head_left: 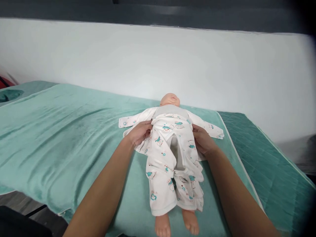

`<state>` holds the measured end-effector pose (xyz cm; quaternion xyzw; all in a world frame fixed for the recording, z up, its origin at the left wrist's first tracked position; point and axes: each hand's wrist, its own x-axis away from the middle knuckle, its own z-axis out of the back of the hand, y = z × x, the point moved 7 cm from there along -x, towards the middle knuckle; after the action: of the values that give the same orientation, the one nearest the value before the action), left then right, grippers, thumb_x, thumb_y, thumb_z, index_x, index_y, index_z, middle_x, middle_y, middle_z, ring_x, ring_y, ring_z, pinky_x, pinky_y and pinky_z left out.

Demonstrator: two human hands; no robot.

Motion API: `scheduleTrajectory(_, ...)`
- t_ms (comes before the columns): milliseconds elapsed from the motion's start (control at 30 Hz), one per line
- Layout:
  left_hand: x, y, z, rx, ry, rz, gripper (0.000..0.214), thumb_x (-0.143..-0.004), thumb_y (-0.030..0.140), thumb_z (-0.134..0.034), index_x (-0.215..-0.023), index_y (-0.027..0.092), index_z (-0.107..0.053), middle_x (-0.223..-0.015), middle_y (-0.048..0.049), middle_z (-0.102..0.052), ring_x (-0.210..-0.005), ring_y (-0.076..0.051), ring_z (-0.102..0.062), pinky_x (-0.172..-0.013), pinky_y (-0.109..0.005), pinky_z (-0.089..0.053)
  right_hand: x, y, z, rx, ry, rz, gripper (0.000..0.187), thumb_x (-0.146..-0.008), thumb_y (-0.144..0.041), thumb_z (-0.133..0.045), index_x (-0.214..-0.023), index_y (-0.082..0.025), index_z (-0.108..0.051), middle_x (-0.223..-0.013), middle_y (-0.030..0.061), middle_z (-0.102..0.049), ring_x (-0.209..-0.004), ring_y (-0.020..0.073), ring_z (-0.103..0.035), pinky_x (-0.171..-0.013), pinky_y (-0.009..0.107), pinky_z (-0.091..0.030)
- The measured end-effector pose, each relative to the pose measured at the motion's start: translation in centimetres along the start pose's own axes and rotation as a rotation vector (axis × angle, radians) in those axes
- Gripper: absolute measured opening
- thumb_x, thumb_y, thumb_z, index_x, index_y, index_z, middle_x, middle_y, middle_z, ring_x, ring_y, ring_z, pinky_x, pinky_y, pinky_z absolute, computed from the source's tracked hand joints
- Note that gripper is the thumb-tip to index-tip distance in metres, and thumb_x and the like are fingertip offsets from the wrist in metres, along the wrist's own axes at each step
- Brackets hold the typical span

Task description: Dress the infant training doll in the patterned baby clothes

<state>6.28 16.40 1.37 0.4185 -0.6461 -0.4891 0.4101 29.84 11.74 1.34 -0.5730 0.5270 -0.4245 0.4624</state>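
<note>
A baby doll (170, 98) lies on its back, its head toward the wall and its bare feet toward me. White baby pants (163, 158) with a teal animal print cover its legs and belly, and they have an open crotch. A matching white top (204, 124) is spread under and around it, sleeves out to both sides. At the waist's left edge, my left hand (141, 133) is closed on the pants' waistband. My right hand (202, 140) grips the waistband on the opposite side, its fingertips partly hidden by the cloth.
A light green blanket (61, 131) with soft wrinkles covers the bed under the doll. Darker green quilted bedding (266, 158) shows at the right. Behind stands a white wall (148, 62). At lower left are a dark object (19, 220) and grey floor.
</note>
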Motion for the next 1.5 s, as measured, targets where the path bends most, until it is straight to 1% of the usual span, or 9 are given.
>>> scheduleTrajectory(100,0.3,-0.3,-0.6,0.075,-0.117,0.070,0.031,-0.070,0.018,-0.068,-0.101,0.015,-0.071,-0.083,-0.0062,-0.072,-0.079,-0.018,-0.066,-0.073,-0.030,-0.052,0.0,0.0,0.3,-0.026,0.012,0.033,0.046,-0.066,-0.027,-0.079,-0.111,-0.024,-0.070,-0.101,0.0046,-0.076,-0.099,0.0273,-0.069,-0.081,0.041,-0.057)
scheduleTrajectory(200,0.5,-0.2,-0.7,0.125,-0.161,0.067,0.034,-0.069,0.017,-0.071,-0.104,0.014,-0.071,-0.088,-0.0082,-0.074,-0.083,-0.019,-0.067,-0.080,-0.030,-0.052,0.1,-0.1,0.3,-0.055,0.011,0.063,0.044,-0.069,-0.026,-0.077,-0.113,-0.026,-0.070,-0.107,0.0043,-0.075,-0.101,0.0271,-0.069,-0.082,0.041,-0.057)
scheduleTrajectory(333,0.6,-0.4,-0.4,0.150,-0.166,0.065,0.033,-0.069,0.014,-0.066,-0.101,0.012,-0.072,-0.089,-0.0087,-0.074,-0.083,-0.018,-0.067,-0.076,-0.028,-0.052,0.4,-0.2,0.1,-0.058,0.007,0.049,0.043,-0.071,-0.028,-0.075,-0.114,-0.026,-0.071,-0.107,0.0039,-0.075,-0.100,0.0271,-0.069,-0.083,0.041,-0.057)
scheduleTrajectory(433,0.5,-0.5,-0.1,0.157,-0.139,0.048,0.036,-0.063,0.010,-0.061,-0.097,0.011,-0.072,-0.086,-0.0082,-0.074,-0.081,-0.019,-0.067,-0.072,-0.027,-0.052,0.6,-0.2,0.0,-0.044,0.008,0.041,0.043,-0.070,-0.029,-0.075,-0.113,-0.025,-0.071,-0.103,0.0040,-0.076,-0.100,0.0276,-0.070,-0.084,0.042,-0.057)
scheduleTrajectory(667,0.9,-0.3,-1.2,0.055,-0.226,-0.001,0.045,-0.057,0.006,-0.069,-0.101,0.016,-0.071,-0.089,-0.0079,-0.075,-0.087,-0.024,-0.068,-0.076,-0.032,-0.053,0.6,-0.3,-0.1,0.014,-0.010,0.027,0.050,-0.066,-0.021,-0.078,-0.116,-0.025,-0.069,-0.104,0.0030,-0.076,-0.099,0.0275,-0.070,-0.086,0.041,-0.056)
scheduleTrajectory(867,1.3,0.3,-1.9,0.002,-0.185,-0.027,0.048,-0.061,0.007,-0.071,-0.108,0.018,-0.069,-0.092,-0.0079,-0.075,-0.090,-0.026,-0.068,-0.077,-0.036,-0.055,0.1,-0.2,-0.3,0.027,-0.017,-0.013,0.048,-0.068,-0.024,-0.077,-0.116,-0.026,-0.069,-0.102,0.0030,-0.076,-0.098,0.0273,-0.070,-0.084,0.041,-0.058)
scheduleTrajectory(1067,1.5,0.2,-1.9,0.020,-0.134,-0.009,0.044,-0.064,0.013,-0.076,-0.107,0.015,-0.068,-0.088,-0.0089,-0.075,-0.089,-0.028,-0.069,-0.078,-0.038,-0.055,-0.2,0.4,-1.0,0.004,-0.052,-0.080,0.041,-0.073,-0.030,-0.073,-0.114,-0.028,-0.069,-0.098,0.0024,-0.076,-0.100,0.0274,-0.069,-0.084,0.042,-0.058)
scheduleTrajectory(1300,1.5,-0.1,-2.6,0.125,-0.008,-0.052,0.041,-0.065,0.019,-0.076,-0.106,0.017,-0.071,-0.084,-0.0062,-0.076,-0.086,-0.028,-0.070,-0.076,-0.038,-0.055,0.9,-2.2,-2.1,0.069,0.104,0.055,0.037,-0.072,-0.041,-0.074,-0.107,-0.029,-0.071,-0.101,0.0015,-0.076,-0.107,0.0294,-0.065,-0.086,0.041,-0.056)
scheduleTrajectory(1500,1.4,0.2,-3.7,0.184,-0.018,-0.034,0.037,-0.071,0.034,-0.075,-0.104,0.018,-0.071,-0.082,-0.0067,-0.075,-0.086,-0.028,-0.070,-0.074,-0.038,-0.055,0.4,-1.1,-1.7,0.071,0.042,0.027,0.035,-0.068,-0.038,-0.078,-0.100,-0.026,-0.072,-0.101,0.0031,-0.076,-0.099,0.0293,-0.067,-0.082,0.041,-0.056)
